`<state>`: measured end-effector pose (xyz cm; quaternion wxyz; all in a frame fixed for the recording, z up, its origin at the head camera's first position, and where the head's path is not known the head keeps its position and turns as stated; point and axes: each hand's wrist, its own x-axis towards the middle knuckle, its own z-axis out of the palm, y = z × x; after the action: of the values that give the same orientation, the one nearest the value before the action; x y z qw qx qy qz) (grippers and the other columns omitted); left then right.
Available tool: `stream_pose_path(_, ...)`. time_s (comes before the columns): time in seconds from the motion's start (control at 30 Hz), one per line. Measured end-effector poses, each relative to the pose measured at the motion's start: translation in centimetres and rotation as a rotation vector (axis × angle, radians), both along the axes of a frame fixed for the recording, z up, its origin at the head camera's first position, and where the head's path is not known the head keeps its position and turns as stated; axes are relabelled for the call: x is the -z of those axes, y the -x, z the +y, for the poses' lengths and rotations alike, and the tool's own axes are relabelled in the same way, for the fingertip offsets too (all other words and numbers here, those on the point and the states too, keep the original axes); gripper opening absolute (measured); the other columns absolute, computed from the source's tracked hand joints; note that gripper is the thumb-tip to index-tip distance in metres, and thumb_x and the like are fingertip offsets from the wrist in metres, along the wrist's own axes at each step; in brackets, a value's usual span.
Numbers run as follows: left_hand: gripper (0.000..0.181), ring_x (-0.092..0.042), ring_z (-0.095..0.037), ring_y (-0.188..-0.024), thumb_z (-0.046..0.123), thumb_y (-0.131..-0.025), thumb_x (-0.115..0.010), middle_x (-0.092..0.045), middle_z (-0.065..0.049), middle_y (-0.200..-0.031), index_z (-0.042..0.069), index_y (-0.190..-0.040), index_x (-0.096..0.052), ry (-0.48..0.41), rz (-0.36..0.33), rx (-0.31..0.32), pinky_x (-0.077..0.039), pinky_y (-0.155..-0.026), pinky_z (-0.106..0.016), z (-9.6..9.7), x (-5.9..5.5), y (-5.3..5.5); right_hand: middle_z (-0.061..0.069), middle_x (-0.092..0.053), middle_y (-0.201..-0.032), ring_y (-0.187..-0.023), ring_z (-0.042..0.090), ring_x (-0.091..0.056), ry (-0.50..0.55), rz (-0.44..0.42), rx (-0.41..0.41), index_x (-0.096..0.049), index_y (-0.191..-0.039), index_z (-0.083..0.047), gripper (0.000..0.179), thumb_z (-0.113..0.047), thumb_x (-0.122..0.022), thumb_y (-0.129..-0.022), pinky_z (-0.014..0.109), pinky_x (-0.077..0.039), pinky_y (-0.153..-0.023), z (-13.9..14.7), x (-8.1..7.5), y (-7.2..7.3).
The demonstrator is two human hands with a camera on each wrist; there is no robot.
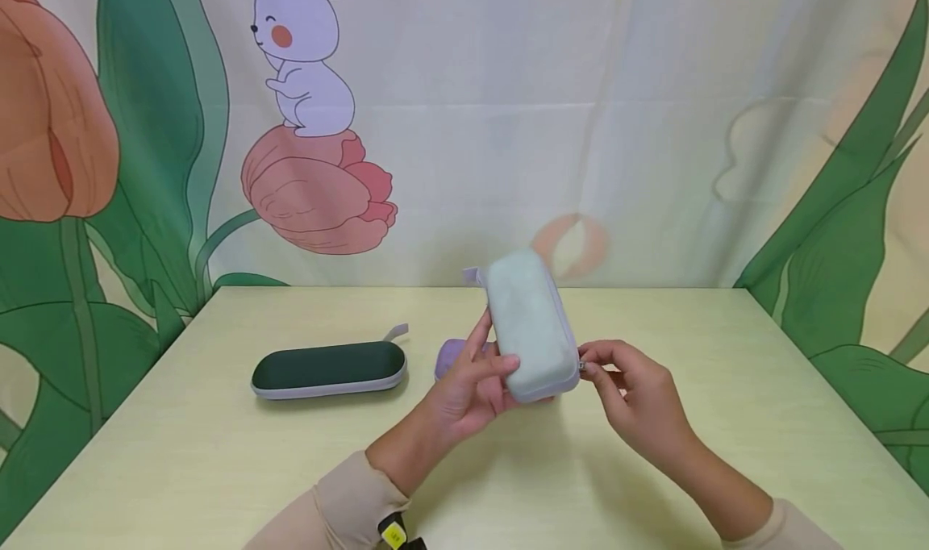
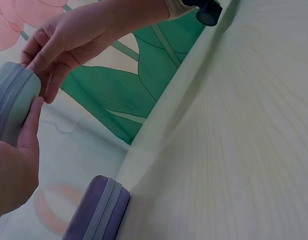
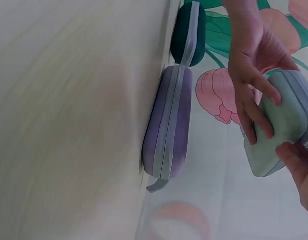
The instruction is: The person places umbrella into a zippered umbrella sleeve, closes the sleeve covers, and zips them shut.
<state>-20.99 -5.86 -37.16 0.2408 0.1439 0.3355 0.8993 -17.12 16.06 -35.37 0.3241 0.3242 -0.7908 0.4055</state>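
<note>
My left hand (image 1: 468, 393) holds a pale green zip case (image 1: 530, 320) up off the table, tilted, with the thumb on its front face and the other fingers behind it. A grey fabric tab (image 1: 472, 275) sticks out at its upper left. At the lower right corner, my right hand (image 1: 642, 397) pinches the small metal zipper pull (image 1: 582, 365). The zip seam looks closed along the side that shows. Behind my left hand lies a purple zip case (image 1: 448, 358), mostly hidden in the head view but plain in the right wrist view (image 3: 167, 122).
A dark green zip case (image 1: 330, 368) with a grey zip band and tab lies on the left of the pale wooden table (image 1: 181, 469). Behind the table's back edge hangs a printed curtain (image 1: 464, 131) with a rabbit and tulips.
</note>
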Motion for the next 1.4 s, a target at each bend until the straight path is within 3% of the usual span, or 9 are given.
stream_pose_path(0.13, 0.090, -0.056, -0.030, -0.119, -0.005, -0.083, -0.061, -0.035, -0.009, -0.147, 0.043, -0.151, -0.026, 0.016, 0.004, 0.001, -0.049, -0.089, -0.057, -0.1, -0.1, 0.0, 0.005, -0.065, -0.085, -0.071, 0.014, -0.061, -0.161, 0.246, 0.139, -0.062, -0.092, -0.001, 0.002, -0.002, -0.062, -0.093, 0.022, -0.051, -0.063, 0.1, 0.2, 0.3)
stream_pose_path(0.23, 0.092, -0.057, -0.030, -0.117, -0.004, -0.083, -0.065, -0.038, -0.009, -0.144, 0.043, -0.151, -0.026, 0.014, 0.022, 0.022, -0.050, -0.087, -0.057, -0.1, 0.1, 0.0, 0.005, -0.064, -0.082, -0.069, 0.017, -0.059, -0.179, 0.309, 0.158, -0.062, -0.091, 0.000, 0.026, -0.020, -0.049, -0.102, 0.027, -0.051, -0.061, 0.1, 0.3, 0.6)
stream_pose_path(0.4, 0.097, -0.058, -0.031, -0.116, 0.002, -0.078, -0.076, -0.039, -0.008, -0.144, 0.045, -0.151, -0.027, 0.013, 0.051, 0.045, -0.051, -0.084, -0.057, -0.2, 0.3, -0.2, 0.005, -0.063, -0.082, -0.069, 0.018, -0.059, -0.191, 0.322, 0.162, -0.061, -0.090, 0.000, 0.034, -0.026, -0.043, -0.104, 0.029, -0.052, -0.061, 0.2, 0.4, 0.9)
stream_pose_path(0.57, 0.098, -0.055, -0.032, -0.119, 0.003, -0.076, -0.079, -0.036, -0.007, -0.147, 0.044, -0.150, -0.028, 0.023, 0.048, 0.051, -0.051, -0.084, -0.057, -0.2, 0.3, -0.3, 0.006, -0.064, -0.083, -0.069, 0.019, -0.060, -0.203, 0.312, 0.166, -0.061, -0.091, 0.000, 0.034, -0.026, -0.043, -0.103, 0.030, -0.053, -0.061, 0.2, 0.3, 1.0)
stream_pose_path(0.97, 0.093, -0.054, -0.031, -0.120, -0.008, -0.081, -0.059, -0.035, -0.004, -0.151, 0.041, -0.153, -0.025, 0.080, 0.045, 0.062, -0.051, -0.083, -0.056, -0.1, 0.4, -0.8, 0.007, -0.064, -0.083, -0.069, 0.019, -0.060, -0.195, 0.283, 0.174, -0.062, -0.091, 0.000, 0.035, -0.026, -0.043, -0.103, 0.032, -0.052, -0.060, 0.4, 0.6, 1.6)
stream_pose_path(1.27, 0.101, -0.053, -0.032, -0.122, -0.002, -0.079, -0.074, -0.032, -0.005, -0.155, 0.042, -0.153, -0.022, 0.083, 0.051, 0.103, -0.051, -0.084, -0.057, 0.1, 0.8, -1.0, 0.007, -0.064, -0.083, -0.068, 0.018, -0.060, -0.203, 0.296, 0.189, -0.062, -0.091, 0.001, 0.037, -0.028, -0.043, -0.103, 0.030, -0.051, -0.059, 0.9, 0.5, 1.9)
stream_pose_path(1.4, 0.100, -0.053, -0.032, -0.121, -0.003, -0.080, -0.072, -0.031, -0.004, -0.155, 0.042, -0.154, -0.021, 0.077, 0.062, 0.117, -0.051, -0.083, -0.057, 0.2, 1.0, -1.1, 0.007, -0.064, -0.082, -0.067, 0.018, -0.059, -0.201, 0.292, 0.195, -0.062, -0.091, 0.001, 0.036, -0.027, -0.043, -0.103, 0.030, -0.051, -0.059, 1.0, 0.5, 2.0)
